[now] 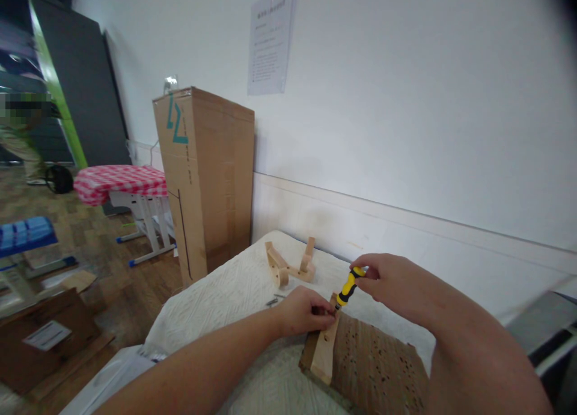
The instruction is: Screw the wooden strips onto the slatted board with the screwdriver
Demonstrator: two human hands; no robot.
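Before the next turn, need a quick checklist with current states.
1. Right hand gripping the yellow-and-black screwdriver: ok.
2. Left hand at the wooden strip, fingers by the driver's tip: ok.
3. Strip lying on the hole-pocked board: ok.
4. Tip seated in a screw: cannot tell, fingers hide it.
5. Small metal parts off the board, on the white cloth: ok.

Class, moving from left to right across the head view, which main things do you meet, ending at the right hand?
Blue cover, red-and-white checked cloth, tall cardboard box, pale wooden pieces, yellow-and-black screwdriver, right hand.
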